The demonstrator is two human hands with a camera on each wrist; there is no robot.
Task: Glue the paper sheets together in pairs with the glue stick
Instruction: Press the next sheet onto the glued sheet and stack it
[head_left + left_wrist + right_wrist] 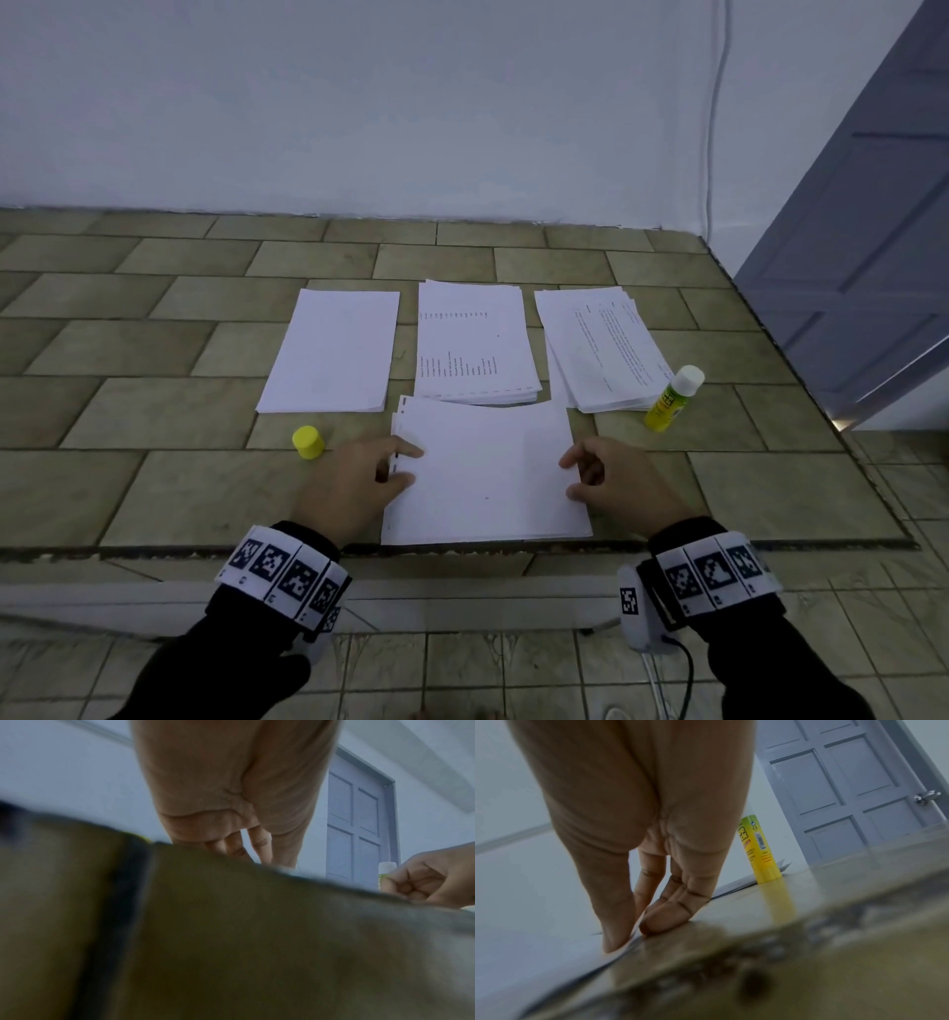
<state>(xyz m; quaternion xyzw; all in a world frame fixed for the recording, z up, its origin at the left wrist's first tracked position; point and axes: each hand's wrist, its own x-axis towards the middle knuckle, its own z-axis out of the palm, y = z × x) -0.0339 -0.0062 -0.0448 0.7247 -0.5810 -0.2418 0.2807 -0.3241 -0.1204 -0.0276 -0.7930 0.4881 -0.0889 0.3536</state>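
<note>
nearest sheets (488, 473) lie flat on the tiled floor (154, 411), blank side up, white, a row of punched holes along the left edge; at least two sheets, the lower one peeking out at the top left corner. left hand (359, 483) pinches the left edge between thumb and fingers. right hand (611, 483) holds the right edge — thumb on top of the paper, fingers curled at the margin, seen pressing down in the right wrist view.

beyond them, three stacks in a row: blank stack (331, 352) on the left, printed stack (475, 344) in the middle with columns of small text, fanned stack (601, 347) on the right with lines of text. glue stick (672, 398) stands upright just beside the near right corner of the fanned stack, yellow body, white top, uncapped. its yellow cap (308, 442) sits on the floor just left of the left hand.

floor is olive-tan rectangular tile with dark grout; a white wall (411, 103) behind, a cable (716, 118) running down it, a grey-blue panelled door (862, 246) at right.

print on the stacks too small to read. left wrist view mostly blurred floor — fingertips hidden behind it.
</note>
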